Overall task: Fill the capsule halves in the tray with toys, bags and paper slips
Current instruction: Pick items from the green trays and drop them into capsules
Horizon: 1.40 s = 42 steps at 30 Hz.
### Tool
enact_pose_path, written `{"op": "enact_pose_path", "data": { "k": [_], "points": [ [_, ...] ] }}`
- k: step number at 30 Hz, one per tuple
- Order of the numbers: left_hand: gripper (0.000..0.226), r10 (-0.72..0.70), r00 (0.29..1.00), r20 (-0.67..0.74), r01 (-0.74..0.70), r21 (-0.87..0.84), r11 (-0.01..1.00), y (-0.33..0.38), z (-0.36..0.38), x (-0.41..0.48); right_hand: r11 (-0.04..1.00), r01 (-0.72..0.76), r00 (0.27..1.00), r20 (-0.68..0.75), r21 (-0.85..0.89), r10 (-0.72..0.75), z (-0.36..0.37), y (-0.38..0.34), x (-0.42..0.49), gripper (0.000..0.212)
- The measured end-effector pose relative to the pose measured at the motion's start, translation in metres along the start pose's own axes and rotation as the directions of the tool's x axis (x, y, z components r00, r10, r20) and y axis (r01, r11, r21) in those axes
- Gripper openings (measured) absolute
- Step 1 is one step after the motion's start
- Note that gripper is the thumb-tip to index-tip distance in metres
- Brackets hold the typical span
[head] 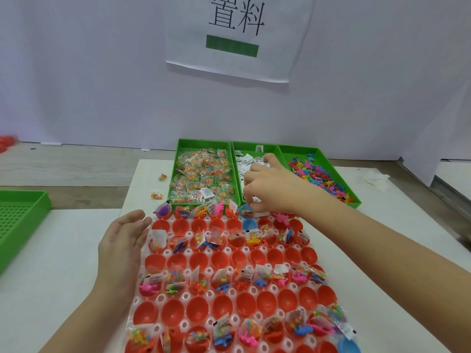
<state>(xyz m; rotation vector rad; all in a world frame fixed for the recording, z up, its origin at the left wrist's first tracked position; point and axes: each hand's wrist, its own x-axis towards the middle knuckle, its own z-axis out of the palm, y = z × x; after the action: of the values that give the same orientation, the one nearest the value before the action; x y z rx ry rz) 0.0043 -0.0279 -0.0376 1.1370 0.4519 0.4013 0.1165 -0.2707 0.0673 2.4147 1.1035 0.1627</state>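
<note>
A clear tray [163, 296] holds rows of red capsule halves [198, 259]; alternate rows are filled with toys, bags and paper slips. My right hand [270, 189] hovers over the far row, fingers curled down, pinching a paper slip [257, 199] above a blue capsule half [246, 209]. My left hand [125, 240] rests open against the tray's left edge. Behind the tray stand three green bins: bead bags [201, 177], paper slips [246, 161] and coloured toys [318, 174].
An empty green bin [17, 220] sits at the left edge. Two loose bead bags [156, 195] lie left of the bins. A white wall with a printed sign [237, 34] stands behind. Crumpled white material [374, 178] lies at the right.
</note>
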Motion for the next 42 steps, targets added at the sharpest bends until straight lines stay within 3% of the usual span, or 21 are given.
{"op": "enact_pose_path", "data": {
  "k": [5, 11, 23, 29, 35, 42],
  "points": [
    [0.022, 0.006, 1.000, 0.011, -0.006, -0.001, 1.000, 0.001, -0.001, -0.002, 0.988, -0.004, 0.996, 0.094, 0.154, -0.011, -0.001, 0.005, 0.010, 0.012],
    [0.021, 0.005, 1.000, 0.007, -0.005, -0.001, 1.000, 0.002, 0.001, -0.004, 0.880, -0.115, 0.991, 0.119, 0.461, 0.067, 0.006, 0.011, 0.006, 0.012],
    [0.020, 0.001, 1.000, 0.017, -0.002, 0.026, 1.000, 0.003, 0.002, -0.005, 0.752, -0.227, 0.974, 0.135, 0.619, 0.183, 0.008, 0.019, -0.002, 0.012],
    [0.021, -0.005, 1.000, 0.006, 0.005, 0.015, 1.000, 0.003, 0.001, -0.003, 0.576, -0.292, 0.925, 0.073, 0.763, 0.373, 0.012, 0.023, -0.021, 0.013],
    [0.022, -0.001, 1.000, -0.002, 0.001, 0.024, 1.000, 0.000, 0.001, -0.001, 0.694, -0.357, 0.923, 0.124, 0.625, 0.364, 0.030, 0.015, -0.039, 0.028],
    [0.023, 0.004, 1.000, -0.014, -0.004, 0.031, 1.000, 0.001, 0.001, -0.002, 0.743, -0.317, 0.944, 0.119, 0.589, 0.308, 0.037, 0.011, -0.031, 0.022]
  ]
}}
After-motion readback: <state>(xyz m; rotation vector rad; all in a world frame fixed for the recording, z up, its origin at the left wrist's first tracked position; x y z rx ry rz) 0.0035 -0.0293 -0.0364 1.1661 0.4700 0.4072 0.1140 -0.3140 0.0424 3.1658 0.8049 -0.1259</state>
